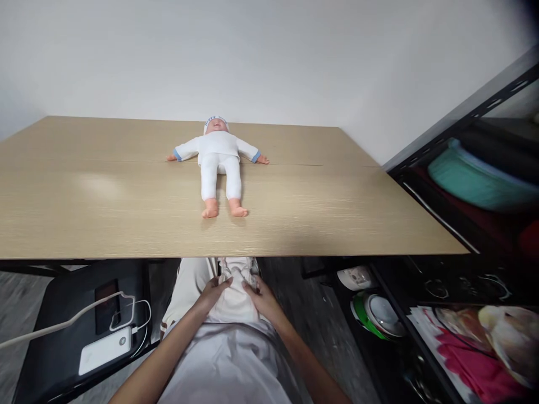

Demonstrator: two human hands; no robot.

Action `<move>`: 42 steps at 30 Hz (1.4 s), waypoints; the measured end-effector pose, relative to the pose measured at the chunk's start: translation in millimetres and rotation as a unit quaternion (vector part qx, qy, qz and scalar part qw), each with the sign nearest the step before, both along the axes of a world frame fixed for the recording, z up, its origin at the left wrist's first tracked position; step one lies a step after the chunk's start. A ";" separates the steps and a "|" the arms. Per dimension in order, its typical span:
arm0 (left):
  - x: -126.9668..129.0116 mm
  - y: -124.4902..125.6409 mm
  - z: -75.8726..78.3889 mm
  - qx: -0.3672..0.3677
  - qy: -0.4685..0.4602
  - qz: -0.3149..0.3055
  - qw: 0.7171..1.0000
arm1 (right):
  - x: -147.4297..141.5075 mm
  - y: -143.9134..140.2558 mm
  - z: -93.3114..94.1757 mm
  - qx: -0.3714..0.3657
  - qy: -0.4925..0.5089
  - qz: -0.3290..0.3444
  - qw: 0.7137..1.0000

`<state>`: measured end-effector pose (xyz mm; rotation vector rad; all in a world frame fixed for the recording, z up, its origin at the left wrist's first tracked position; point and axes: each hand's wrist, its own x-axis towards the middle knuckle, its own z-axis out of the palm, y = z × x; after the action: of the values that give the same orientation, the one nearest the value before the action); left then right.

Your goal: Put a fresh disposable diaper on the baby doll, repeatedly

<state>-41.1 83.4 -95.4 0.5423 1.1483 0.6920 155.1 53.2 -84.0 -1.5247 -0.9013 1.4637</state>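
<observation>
My left hand (214,294) and my right hand (261,297) rest at lap height, just below the table's front edge. Between them they pinch a pale cream cloth (234,300) from its two sides, thumbs on top. The cloth looks gathered near its far end; whether it is a garment I cannot tell. A baby doll (219,151) in a white top with blue cuffs, white trousers and a white patterned cap lies face up on the table, arms spread and bare feet toward me. Neither hand touches the doll.
The wooden table (105,224) reaches back to a white wall. At left, a black chair (54,314) holds a white power bank (105,350) with cables. On the right, a dark shelf (446,235) carries a teal basin (480,177), pink cloth (471,359) and other items.
</observation>
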 end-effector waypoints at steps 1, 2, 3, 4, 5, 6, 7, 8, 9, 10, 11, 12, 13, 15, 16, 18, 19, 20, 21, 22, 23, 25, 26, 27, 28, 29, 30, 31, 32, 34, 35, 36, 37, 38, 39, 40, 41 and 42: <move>-6.6 -5.6 16.3 -0.009 -0.008 -0.013 1.000 | 0.2 -7.6 14.2 0.003 0.012 0.017 1.000; -14.3 -14.7 34.4 -0.014 -0.018 -0.027 0.999 | 0.9 -18.7 29.6 0.008 0.023 0.036 0.999; -22.1 -26.9 53.4 -0.014 -0.028 -0.040 0.999 | 1.8 -33.1 45.3 0.009 0.036 0.058 0.998; -29.5 -41.7 72.0 0.003 -0.033 -0.047 0.998 | 2.5 -49.8 60.4 0.014 0.034 0.073 0.997; -35.9 -58.4 89.3 0.026 -0.030 -0.052 0.998 | 2.8 -67.7 74.1 0.030 0.016 0.067 0.997; -40.8 -75.9 104.5 0.046 -0.023 -0.049 0.997 | 2.5 -85.7 85.7 0.046 -0.006 0.057 0.997; -44.4 -93.1 117.1 0.061 -0.011 -0.037 0.997 | 1.4 -102.4 95.3 0.066 -0.031 0.041 0.997; -46.7 -108.9 127.1 0.070 0.008 -0.017 0.997 | -0.2 -116.7 102.7 0.094 -0.070 0.008 0.993; -48.0 -122.2 134.9 0.078 0.036 0.015 0.996 | -2.1 -127.5 108.3 0.117 -0.104 -0.006 0.988; -48.6 -131.9 141.1 0.082 0.065 0.045 0.993 | -4.1 -134.3 112.8 0.141 -0.134 -0.015 0.981; -48.8 -137.3 146.1 0.088 0.093 0.073 0.989 | -5.9 -136.7 116.6 0.163 -0.158 -0.016 0.974; -48.8 -138.2 150.6 0.098 0.114 0.094 0.984 | -7.5 -134.8 120.2 0.183 -0.174 -0.012 0.968; -48.9 -134.6 154.6 0.113 0.125 0.102 0.980 | -8.9 -128.9 124.2 0.202 -0.186 -0.008 0.962; -49.5 -116.7 161.9 0.156 0.123 0.089 0.976 | -12.0 -108.6 133.1 0.232 -0.202 0.009 0.951; -50.0 -104.4 164.8 0.180 0.116 0.077 0.974 | -14.2 -95.9 137.6 0.241 -0.208 0.021 0.948; -50.8 -78.6 168.1 0.210 0.099 0.063 0.971 | -20.4 -70.0 144.3 0.252 -0.218 0.040 0.942; -50.9 -66.8 168.0 0.215 0.092 0.067 0.970 | -24.2 -58.4 145.4 0.258 -0.227 0.039 0.938; -50.8 -56.6 166.8 0.214 0.087 0.074 0.970 | -28.3 -48.4 144.5 0.270 -0.239 0.033 0.932; -50.4 -48.1 164.5 0.209 0.084 0.082 0.971 | -32.2 -40.2 141.7 0.286 -0.253 0.026 0.924; -49.8 -41.4 161.3 0.203 0.083 0.089 0.972 | -35.7 -34.1 137.3 0.305 -0.267 0.024 0.914; -49.1 -36.1 157.4 0.197 0.083 0.092 0.973 | -38.6 -29.9 131.7 0.323 -0.280 0.026 0.904; -48.1 -29.6 148.9 0.185 0.086 0.098 0.974 | -41.7 -26.0 119.8 0.359 -0.307 0.035 0.881; -47.9 -27.8 144.8 0.180 0.087 0.100 0.975 | -41.8 -25.3 114.6 0.374 -0.324 0.039 0.868; -48.1 -26.8 141.0 0.175 0.086 0.101 0.976 | -41.0 -24.6 110.5 0.385 -0.343 0.038 0.856; -48.6 -26.3 137.8 0.170 0.085 0.101 0.977 | -39.3 -23.5 107.5 0.391 -0.361 0.037 0.846; -49.4 -26.2 135.2 0.164 0.085 0.102 0.977 | -36.8 -21.4 105.8 0.392 -0.374 0.037 0.840; -50.4 -26.5 133.0 0.156 0.087 0.102 0.978 | -33.7 -18.2 105.2 0.385 -0.382 0.036 0.839; -51.5 -27.1 131.2 0.146 0.091 0.101 0.980 | -30.3 -13.7 105.6 0.376 -0.385 0.032 0.842; -52.3 -27.9 129.6 0.136 0.096 0.101 0.981 | -26.7 -8.3 106.9 0.366 -0.387 0.024 0.846; -52.6 -30.2 126.1 0.114 0.097 0.094 0.984 | -20.9 4.6 112.2 0.363 -0.395 -0.007 0.844; -51.8 -31.5 124.0 0.105 0.089 0.089 0.987 | -19.5 11.5 116.2 0.369 -0.403 -0.026 0.837; -50.6 -32.8 121.6 0.100 0.077 0.089 0.988 | -19.6 18.5 121.0 0.379 -0.412 -0.041 0.827; -48.9 -34.0 119.0 0.098 0.066 0.094 0.989 | -21.3 25.4 126.4 0.393 -0.420 -0.045 0.817; -47.2 -35.1 116.3 0.099 0.059 0.102 0.988 | -24.8 32.4 132.2 0.405 -0.425 -0.035 0.808; -45.8 -35.9 113.6 0.102 0.058 0.107 0.987 | -29.9 39.6 137.8 0.415 -0.429 -0.014 0.802; -44.8 -36.6 111.1 0.106 0.063 0.107 0.987 | -36.2 47.0 142.8 0.421 -0.431 0.017 0.798; -44.6 -37.1 109.0 0.111 0.076 0.098 0.986 | -43.3 54.7 146.7 0.424 -0.433 0.051 0.794; -45.1 -37.6 107.3 0.116 0.093 0.081 0.986 | -50.4 62.4 148.9 0.423 -0.436 0.085 0.790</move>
<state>-86.2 45.9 12.0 0.7271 1.3038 0.9378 104.7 115.6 64.9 -1.3519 -1.9408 0.2012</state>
